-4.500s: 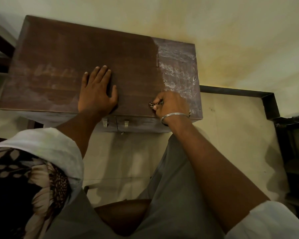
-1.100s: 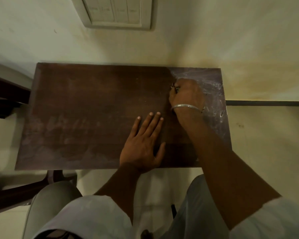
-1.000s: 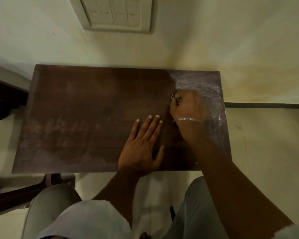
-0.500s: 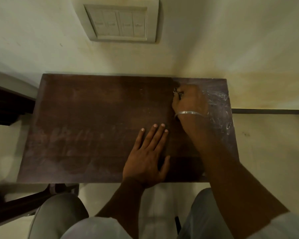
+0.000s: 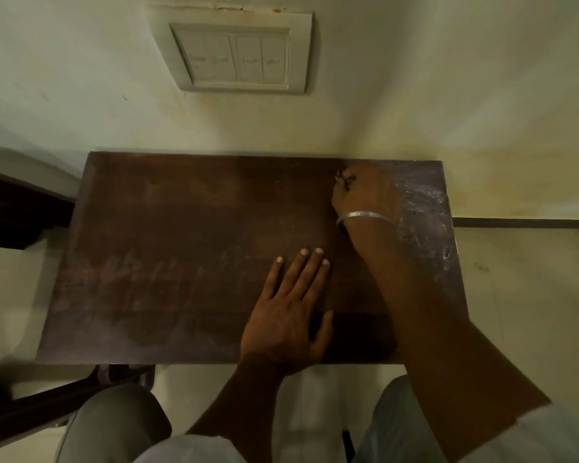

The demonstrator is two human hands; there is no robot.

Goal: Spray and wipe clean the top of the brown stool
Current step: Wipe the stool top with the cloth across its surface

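The brown stool stands against the wall, its flat top seen from above. A whitish, streaky film covers its right strip, and fainter smears run across the left front. My left hand lies flat on the top near the front edge, fingers straight. My right hand, with a metal bangle at the wrist, is curled round a small dark patterned cloth at the stool's far right corner area, pressing it on the wood. Only a scrap of the cloth shows past the fingers.
A white switch plate is on the wall above the stool. Dark wooden furniture stands at the left, and a dark bar runs below the stool's left front. My knees in grey trousers are at the bottom.
My right hand with the cloth has slid back and forth along the right part of the top, ending near the far edge. The whitish film there looks thinner. My left hand stayed flat.
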